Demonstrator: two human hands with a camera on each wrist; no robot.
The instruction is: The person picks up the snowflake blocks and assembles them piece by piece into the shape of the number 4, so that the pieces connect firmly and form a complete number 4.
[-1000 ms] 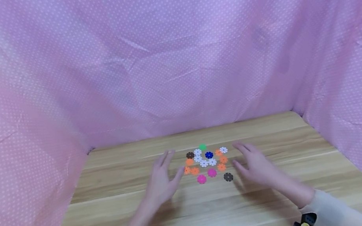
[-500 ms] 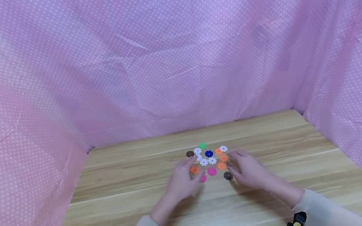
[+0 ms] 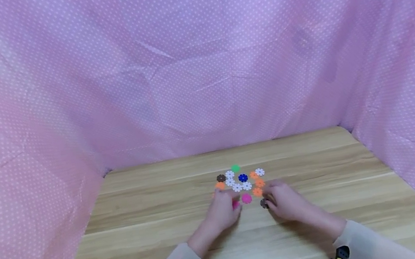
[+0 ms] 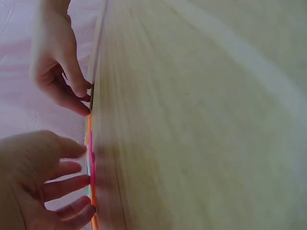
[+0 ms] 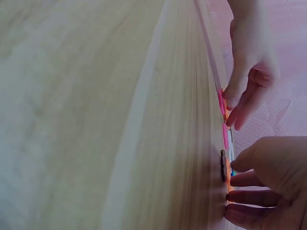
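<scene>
My left hand (image 3: 224, 209) reaches down over a pink snowflake-shaped building disc (image 3: 236, 205), fingers bent and spread, fingertips right at the discs. It partly covers that disc and hides orange ones. In the left wrist view, pink discs (image 4: 92, 167) appear edge-on beside its fingertips. My right hand (image 3: 285, 201) has its thumb at a dark brown disc (image 3: 263, 203), its other fingers close to an orange disc (image 3: 257, 192). From the right wrist, the brown disc (image 5: 223, 165) lies near the thumb, and the fingers stand apart. Another pink disc (image 3: 246, 198) lies between both hands.
Beyond the hands lie several white discs (image 3: 237, 187), a blue disc (image 3: 243, 178), a green disc (image 3: 236, 168), more orange discs (image 3: 259, 182) and another brown disc (image 3: 221, 178). The wooden table (image 3: 140, 195) is enclosed by a pink dotted cloth (image 3: 199, 80).
My left hand has moved right and inward, from beside the discs to over the left pink one. My right hand has shifted slightly left and down to the brown disc. Both hands' fingers are more bent.
</scene>
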